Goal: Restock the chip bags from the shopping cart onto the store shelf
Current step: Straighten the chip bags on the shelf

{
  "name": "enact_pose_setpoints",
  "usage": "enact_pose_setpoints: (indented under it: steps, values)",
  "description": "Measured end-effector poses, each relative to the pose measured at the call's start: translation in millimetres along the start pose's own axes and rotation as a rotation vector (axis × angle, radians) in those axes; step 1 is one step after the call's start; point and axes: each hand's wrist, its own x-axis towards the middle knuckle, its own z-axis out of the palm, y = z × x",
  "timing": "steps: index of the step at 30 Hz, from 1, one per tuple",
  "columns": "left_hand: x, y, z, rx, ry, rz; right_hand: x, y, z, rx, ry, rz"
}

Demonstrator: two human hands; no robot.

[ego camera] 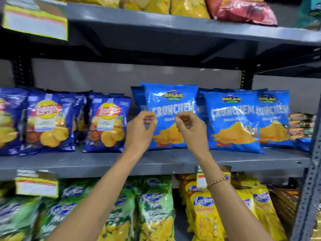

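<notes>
A light blue Crunchem chip bag [171, 100] stands upright on the grey middle shelf [97, 162], in front of another bag of the same kind. My left hand [140, 132] hovers in front of the bag's lower left, fingers curved and apart, holding nothing. At the bag's lower right, my right hand [190, 130] has its fingers curled in loosely with nothing visible in them. I cannot tell whether either hand touches the bag. More Crunchem bags [233, 119] stand to the right. The shopping cart is out of view.
Dark blue Lay's bags [107, 126] fill the left of the same shelf, and small snack packs [301, 126] sit at its far right. Green and yellow Kurkure bags [154, 209] line the shelf below. Yellow and red bags [239, 9] sit on the shelf above. Price tags [37, 186] hang off the shelf edges.
</notes>
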Motion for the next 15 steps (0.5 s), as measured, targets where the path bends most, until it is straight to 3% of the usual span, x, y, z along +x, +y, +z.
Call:
enact_pose_setpoints:
  steps: [4,8,11,15]
  values:
    - [14.8,-43.2,-80.2,0.271,0.125,-0.080,-13.1,-16.4,71.7,-0.041,-0.310,0.091]
    - [22.0,-83.3,-138.5,0.559,-0.135,-0.302,-29.1,-17.0,127.8,-0.132,-0.561,0.184]
    - [16.9,-97.2,-153.4,0.544,-0.311,-0.380,-35.0,-16.4,152.7,-0.127,-0.586,0.242]
    - [9.4,-103.6,-153.3,0.478,-0.242,-0.438,-36.3,-15.9,169.0,-0.148,-0.486,0.303]
